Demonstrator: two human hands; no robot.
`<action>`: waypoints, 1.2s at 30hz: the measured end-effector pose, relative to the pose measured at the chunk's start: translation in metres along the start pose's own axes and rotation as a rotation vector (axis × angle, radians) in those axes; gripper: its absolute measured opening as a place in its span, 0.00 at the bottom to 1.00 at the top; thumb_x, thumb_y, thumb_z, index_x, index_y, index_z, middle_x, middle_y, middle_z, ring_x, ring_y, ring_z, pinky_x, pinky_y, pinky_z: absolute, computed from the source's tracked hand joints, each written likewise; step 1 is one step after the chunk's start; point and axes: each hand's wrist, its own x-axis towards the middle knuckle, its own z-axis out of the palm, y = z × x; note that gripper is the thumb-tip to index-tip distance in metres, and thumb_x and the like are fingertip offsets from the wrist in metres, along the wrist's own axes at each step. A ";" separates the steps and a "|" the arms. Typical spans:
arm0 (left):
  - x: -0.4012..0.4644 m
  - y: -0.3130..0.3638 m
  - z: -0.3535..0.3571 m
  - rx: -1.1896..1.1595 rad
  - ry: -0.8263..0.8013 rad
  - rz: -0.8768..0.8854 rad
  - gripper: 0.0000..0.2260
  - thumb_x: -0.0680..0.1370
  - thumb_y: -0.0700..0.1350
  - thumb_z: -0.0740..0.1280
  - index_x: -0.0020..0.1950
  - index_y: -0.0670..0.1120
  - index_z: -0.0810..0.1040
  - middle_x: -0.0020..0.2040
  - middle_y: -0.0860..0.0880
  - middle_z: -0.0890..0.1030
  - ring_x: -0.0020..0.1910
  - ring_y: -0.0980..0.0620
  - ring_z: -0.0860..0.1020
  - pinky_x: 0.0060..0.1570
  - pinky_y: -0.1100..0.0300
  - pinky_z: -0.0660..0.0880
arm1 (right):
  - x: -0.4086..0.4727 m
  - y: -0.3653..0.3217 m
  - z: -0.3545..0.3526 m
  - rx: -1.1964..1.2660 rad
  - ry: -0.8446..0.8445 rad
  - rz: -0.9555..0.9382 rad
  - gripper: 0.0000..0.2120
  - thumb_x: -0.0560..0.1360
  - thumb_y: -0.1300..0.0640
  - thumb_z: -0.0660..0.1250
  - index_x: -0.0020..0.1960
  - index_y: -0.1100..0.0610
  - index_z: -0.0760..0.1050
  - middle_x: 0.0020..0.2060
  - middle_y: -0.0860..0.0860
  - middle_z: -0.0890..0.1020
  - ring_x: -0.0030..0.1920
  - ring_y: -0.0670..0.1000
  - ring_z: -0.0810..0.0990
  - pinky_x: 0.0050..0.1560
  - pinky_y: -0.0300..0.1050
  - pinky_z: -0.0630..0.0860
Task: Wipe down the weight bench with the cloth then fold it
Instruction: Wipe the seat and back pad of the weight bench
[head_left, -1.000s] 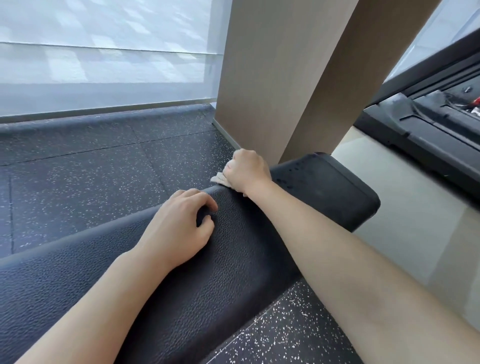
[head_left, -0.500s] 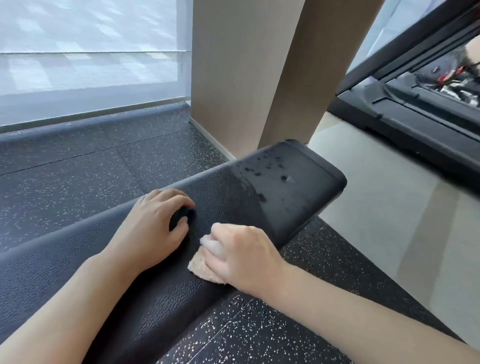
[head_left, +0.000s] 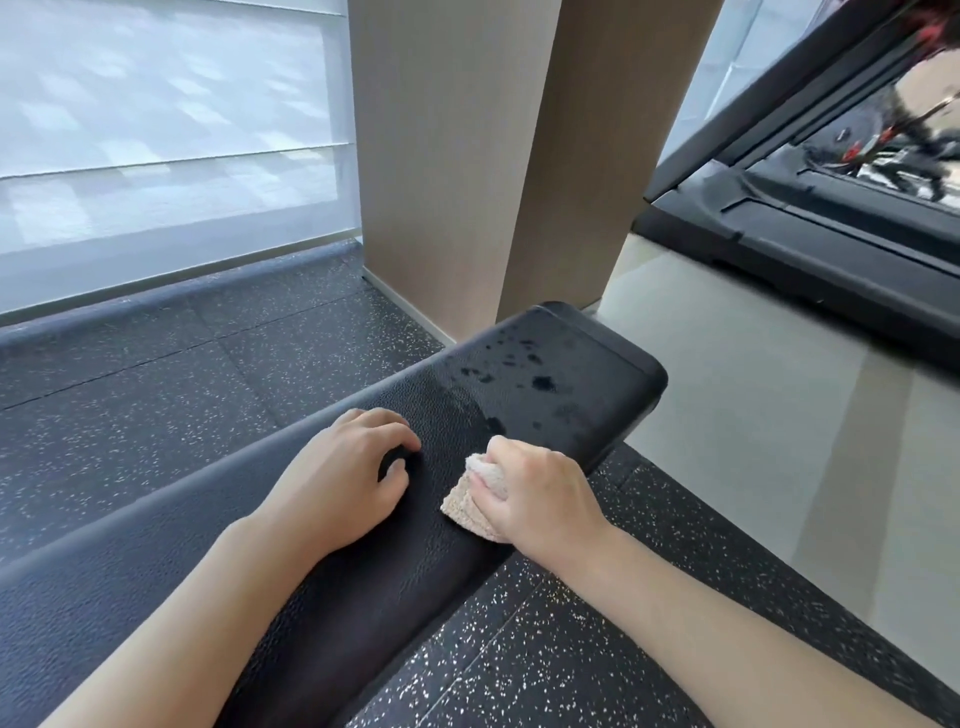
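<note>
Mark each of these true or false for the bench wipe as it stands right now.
1. The right hand presses the cloth on the bench pad. True.
2. The left hand holds a second cloth. False: it rests bare on the pad, fingers curled.
3. Wet droplets sit on the far end of the pad. True.
4. The cloth is neatly folded and set aside. False: it is bunched under the right hand.
5. The cloth is dark blue. False: it is pale beige.
</note>
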 end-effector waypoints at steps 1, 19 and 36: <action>0.003 -0.001 0.001 -0.009 0.003 -0.002 0.12 0.76 0.48 0.64 0.56 0.56 0.83 0.61 0.61 0.80 0.62 0.54 0.76 0.66 0.52 0.73 | 0.000 0.001 0.001 -0.001 -0.003 -0.003 0.19 0.77 0.44 0.67 0.39 0.49 0.59 0.32 0.47 0.74 0.32 0.55 0.76 0.31 0.45 0.61; 0.001 -0.024 0.013 -0.113 0.121 0.041 0.12 0.75 0.48 0.65 0.55 0.55 0.85 0.60 0.61 0.80 0.63 0.57 0.75 0.67 0.58 0.70 | 0.198 0.024 0.065 -0.130 -0.175 0.329 0.08 0.78 0.53 0.62 0.42 0.55 0.70 0.47 0.59 0.83 0.49 0.64 0.81 0.41 0.47 0.68; -0.007 -0.020 0.013 -0.115 0.150 -0.016 0.12 0.73 0.47 0.66 0.53 0.54 0.85 0.60 0.59 0.81 0.62 0.55 0.76 0.66 0.61 0.70 | 0.005 -0.018 -0.011 0.017 -0.205 0.030 0.19 0.77 0.43 0.65 0.37 0.52 0.62 0.31 0.48 0.72 0.33 0.55 0.72 0.35 0.51 0.70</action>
